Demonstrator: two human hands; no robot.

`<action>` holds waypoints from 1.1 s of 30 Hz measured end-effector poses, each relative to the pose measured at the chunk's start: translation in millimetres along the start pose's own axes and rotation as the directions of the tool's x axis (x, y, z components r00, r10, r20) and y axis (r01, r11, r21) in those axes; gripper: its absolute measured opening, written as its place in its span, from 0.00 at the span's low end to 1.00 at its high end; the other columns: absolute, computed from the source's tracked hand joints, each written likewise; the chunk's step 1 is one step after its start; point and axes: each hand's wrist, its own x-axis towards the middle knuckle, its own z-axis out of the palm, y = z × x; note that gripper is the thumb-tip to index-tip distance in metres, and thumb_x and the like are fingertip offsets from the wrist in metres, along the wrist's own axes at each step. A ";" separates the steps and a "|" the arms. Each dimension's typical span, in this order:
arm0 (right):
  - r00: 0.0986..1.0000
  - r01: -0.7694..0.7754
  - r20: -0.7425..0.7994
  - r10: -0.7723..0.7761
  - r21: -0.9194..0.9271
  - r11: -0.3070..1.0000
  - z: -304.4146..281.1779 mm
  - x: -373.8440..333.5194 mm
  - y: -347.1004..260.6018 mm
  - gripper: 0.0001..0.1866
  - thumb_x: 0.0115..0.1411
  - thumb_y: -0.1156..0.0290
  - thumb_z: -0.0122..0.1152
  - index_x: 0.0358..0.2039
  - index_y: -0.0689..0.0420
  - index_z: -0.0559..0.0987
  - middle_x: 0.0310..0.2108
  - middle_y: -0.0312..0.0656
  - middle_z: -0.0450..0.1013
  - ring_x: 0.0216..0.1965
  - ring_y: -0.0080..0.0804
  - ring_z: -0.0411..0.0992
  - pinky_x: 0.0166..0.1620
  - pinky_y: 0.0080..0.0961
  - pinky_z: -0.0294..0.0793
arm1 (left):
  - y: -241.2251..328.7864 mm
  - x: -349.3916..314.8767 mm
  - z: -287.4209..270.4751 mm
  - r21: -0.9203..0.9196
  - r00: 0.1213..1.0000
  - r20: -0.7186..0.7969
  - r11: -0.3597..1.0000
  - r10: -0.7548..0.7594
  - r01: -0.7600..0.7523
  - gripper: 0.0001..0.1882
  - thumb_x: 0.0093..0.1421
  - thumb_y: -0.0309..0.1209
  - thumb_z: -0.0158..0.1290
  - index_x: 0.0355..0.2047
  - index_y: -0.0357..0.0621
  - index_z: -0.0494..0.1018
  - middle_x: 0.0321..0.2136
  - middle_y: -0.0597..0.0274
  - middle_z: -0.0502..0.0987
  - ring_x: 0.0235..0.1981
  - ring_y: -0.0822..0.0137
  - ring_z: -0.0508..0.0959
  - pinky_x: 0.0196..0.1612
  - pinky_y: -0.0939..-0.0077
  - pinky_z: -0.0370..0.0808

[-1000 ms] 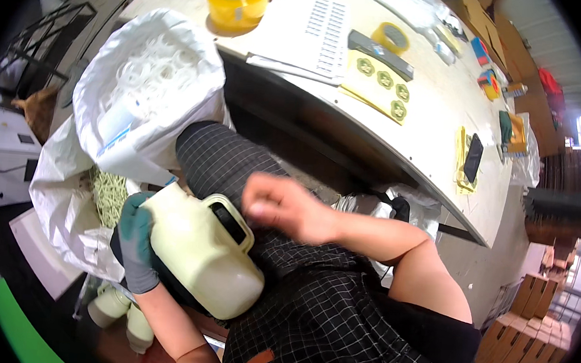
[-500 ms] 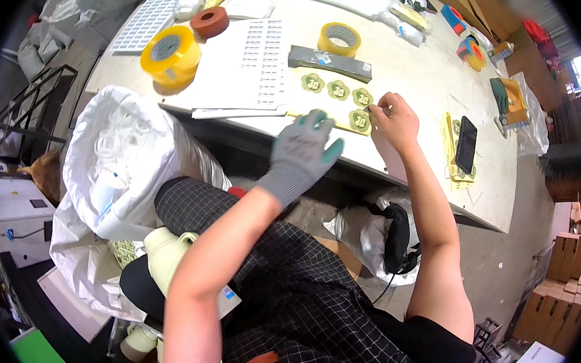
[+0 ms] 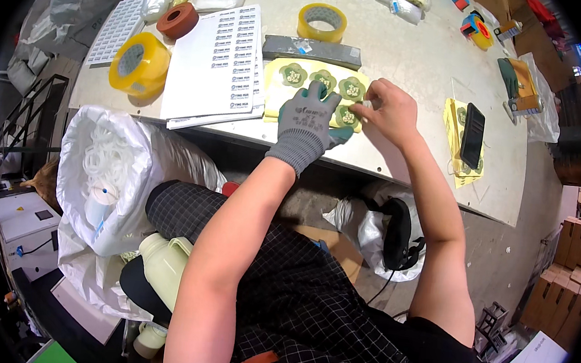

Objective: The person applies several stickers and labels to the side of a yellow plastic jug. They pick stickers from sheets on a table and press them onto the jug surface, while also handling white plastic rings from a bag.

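A yellow backing sheet (image 3: 274, 93) with several green flower-shaped stickers (image 3: 351, 88) lies at the table's near edge. My left hand (image 3: 305, 122), in a grey knitted glove with teal fingertips, rests on this sheet with its fingers stretched out and covers part of the stickers. To its right is my bare right hand (image 3: 392, 114), thumb and fingertips pinched at the edge of the lower right sticker (image 3: 345, 116). How much of that sticker is lifted cannot be seen. Behind the sheet lies a long dark grey bar (image 3: 312, 51).
White label sheets (image 3: 200, 72), clear tape (image 3: 140, 66), a brown roll (image 3: 177, 20) and another tape roll (image 3: 322, 23) lie around. At right, a phone (image 3: 472, 136) rests on more yellow sheets. A white sack (image 3: 161, 171) stands at the table's left front, another bag (image 3: 372, 239) below.
My gloved left hand has come down further onto the sticker sheet, over some stickers. My right hand stays pinched at the lower right sticker. The whole view has shifted a little.
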 end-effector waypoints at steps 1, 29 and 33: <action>0.999 -0.006 0.041 0.006 0.002 1.000 -11.2 -1.5 -10.9 0.21 0.49 0.52 0.80 0.28 0.54 0.79 0.28 0.37 0.75 0.30 0.38 0.77 0.34 0.33 0.75 | -0.9 -0.4 -3.6 0.003 1.000 0.016 1.000 0.004 -0.004 0.41 0.48 0.57 0.70 0.61 0.57 0.74 0.58 0.50 0.70 0.56 0.51 0.77 0.56 0.58 0.78; 0.380 0.233 0.638 -0.670 0.635 0.737 76.1 -90.0 -397.3 0.24 0.51 0.49 0.79 0.27 0.56 0.80 0.26 0.42 0.78 0.30 0.39 0.79 0.37 0.34 0.76 | 19.7 -479.5 -64.3 -0.161 0.532 -0.649 0.782 -0.544 0.603 0.45 0.45 0.61 0.73 0.57 0.51 0.73 0.49 0.62 0.74 0.48 0.57 0.75 0.48 0.57 0.73; 0.335 0.255 0.706 -0.624 0.569 0.782 83.2 -96.9 -412.7 0.25 0.51 0.47 0.79 0.28 0.56 0.80 0.26 0.41 0.79 0.30 0.37 0.80 0.37 0.33 0.77 | 16.8 -485.1 -38.7 -0.171 0.465 -0.716 0.776 -0.521 0.607 0.48 0.47 0.62 0.71 0.62 0.50 0.70 0.55 0.57 0.73 0.55 0.55 0.73 0.58 0.55 0.70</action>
